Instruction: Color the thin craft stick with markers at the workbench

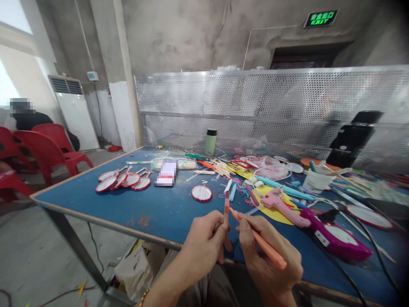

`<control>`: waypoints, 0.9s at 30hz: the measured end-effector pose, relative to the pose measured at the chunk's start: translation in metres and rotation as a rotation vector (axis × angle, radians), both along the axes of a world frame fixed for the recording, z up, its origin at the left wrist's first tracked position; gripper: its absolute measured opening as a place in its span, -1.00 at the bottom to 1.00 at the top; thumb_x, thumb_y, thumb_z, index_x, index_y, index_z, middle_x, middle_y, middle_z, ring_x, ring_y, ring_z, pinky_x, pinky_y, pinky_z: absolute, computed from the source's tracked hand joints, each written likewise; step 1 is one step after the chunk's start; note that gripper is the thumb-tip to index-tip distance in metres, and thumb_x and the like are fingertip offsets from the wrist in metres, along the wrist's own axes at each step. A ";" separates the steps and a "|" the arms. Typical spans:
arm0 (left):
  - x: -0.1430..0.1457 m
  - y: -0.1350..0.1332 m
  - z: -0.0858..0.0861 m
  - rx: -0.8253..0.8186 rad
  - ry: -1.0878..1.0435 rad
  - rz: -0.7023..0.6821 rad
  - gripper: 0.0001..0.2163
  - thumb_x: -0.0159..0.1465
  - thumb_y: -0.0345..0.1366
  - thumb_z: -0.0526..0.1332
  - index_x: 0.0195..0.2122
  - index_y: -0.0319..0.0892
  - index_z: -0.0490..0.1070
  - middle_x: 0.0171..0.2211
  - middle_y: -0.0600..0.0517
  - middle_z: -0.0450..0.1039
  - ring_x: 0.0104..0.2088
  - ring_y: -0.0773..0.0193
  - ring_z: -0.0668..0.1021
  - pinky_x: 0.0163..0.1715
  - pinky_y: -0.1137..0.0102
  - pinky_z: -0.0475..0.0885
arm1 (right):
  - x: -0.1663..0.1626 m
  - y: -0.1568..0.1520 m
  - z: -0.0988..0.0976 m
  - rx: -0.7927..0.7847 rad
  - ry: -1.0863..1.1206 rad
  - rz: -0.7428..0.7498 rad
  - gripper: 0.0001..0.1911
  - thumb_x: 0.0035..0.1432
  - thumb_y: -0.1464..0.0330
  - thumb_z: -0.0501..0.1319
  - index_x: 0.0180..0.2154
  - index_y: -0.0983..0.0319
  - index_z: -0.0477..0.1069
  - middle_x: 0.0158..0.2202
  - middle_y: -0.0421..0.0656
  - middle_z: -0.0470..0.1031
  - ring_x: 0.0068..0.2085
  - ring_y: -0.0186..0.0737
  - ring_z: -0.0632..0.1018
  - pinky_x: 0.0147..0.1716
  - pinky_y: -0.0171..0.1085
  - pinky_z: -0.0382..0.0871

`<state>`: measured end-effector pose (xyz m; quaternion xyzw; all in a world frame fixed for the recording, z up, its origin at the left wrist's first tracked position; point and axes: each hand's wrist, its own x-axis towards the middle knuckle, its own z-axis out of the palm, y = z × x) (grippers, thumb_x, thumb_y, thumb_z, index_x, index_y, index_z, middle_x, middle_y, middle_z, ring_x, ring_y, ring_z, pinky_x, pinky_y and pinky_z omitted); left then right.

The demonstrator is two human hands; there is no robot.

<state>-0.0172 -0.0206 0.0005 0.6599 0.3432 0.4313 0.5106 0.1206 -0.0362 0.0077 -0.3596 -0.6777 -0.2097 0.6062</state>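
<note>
The left hand [207, 234] pinches a flat, slim wooden stick [226, 209], its upper part seemingly orange-coated; right of that grip, the right hand [279, 238] closes round a smooth orange plastic pen [270, 250]. Beyond both grips, a round, red-rimmed white disc [202, 194] lies on the blue surface [174, 209].

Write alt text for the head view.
A left hand holds a thin, partly coloured stick while the right hand holds an orange pen close to it. Red-rimmed discs, a phone and a green bottle sit on the blue table beyond.

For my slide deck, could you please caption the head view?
Left hand holding a flat stick, right hand an orange marker, at a cluttered blue table.
</note>
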 end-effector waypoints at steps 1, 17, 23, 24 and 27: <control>0.000 0.000 0.000 0.003 -0.001 -0.001 -0.73 0.38 -0.08 0.06 -0.36 -0.16 0.29 -0.57 0.14 0.39 -0.69 0.42 0.37 -0.64 0.50 0.22 | 0.000 0.000 0.000 0.004 -0.001 0.001 -0.86 0.20 0.55 0.23 -0.25 0.22 0.48 -0.46 -0.25 0.56 -0.51 -0.41 0.55 -0.42 -0.43 0.46; 0.000 0.000 0.001 -0.004 -0.006 0.000 -0.74 0.37 -0.09 0.07 -0.37 -0.15 0.28 -0.57 0.13 0.41 -0.70 0.42 0.36 -0.64 0.51 0.21 | 0.000 -0.002 0.001 -0.018 -0.013 -0.011 -0.87 0.21 0.54 0.22 -0.30 0.21 0.46 -0.51 -0.30 0.53 -0.55 -0.44 0.52 -0.46 -0.44 0.43; 0.000 0.000 0.000 0.002 -0.001 -0.002 -0.73 0.38 -0.09 0.07 -0.37 -0.15 0.28 -0.58 0.14 0.39 -0.69 0.42 0.38 -0.64 0.50 0.21 | 0.001 0.000 -0.002 -0.016 -0.010 0.004 -0.87 0.20 0.55 0.23 -0.29 0.21 0.46 -0.48 -0.26 0.55 -0.53 -0.41 0.53 -0.44 -0.43 0.44; 0.000 0.001 0.000 -0.003 -0.002 -0.004 -0.74 0.38 -0.09 0.07 -0.37 -0.15 0.28 -0.57 0.14 0.40 -0.69 0.41 0.38 -0.65 0.50 0.21 | 0.001 -0.001 -0.001 -0.014 -0.012 0.000 -0.87 0.20 0.55 0.22 -0.29 0.21 0.46 -0.48 -0.26 0.55 -0.53 -0.41 0.54 -0.44 -0.43 0.44; 0.000 0.002 -0.002 -0.012 -0.004 -0.010 -0.74 0.38 -0.09 0.06 -0.35 -0.15 0.28 -0.55 0.12 0.43 -0.69 0.42 0.38 -0.66 0.51 0.20 | 0.001 -0.002 -0.001 -0.009 -0.015 0.002 -0.86 0.20 0.55 0.22 -0.31 0.20 0.46 -0.48 -0.27 0.55 -0.53 -0.42 0.54 -0.43 -0.43 0.45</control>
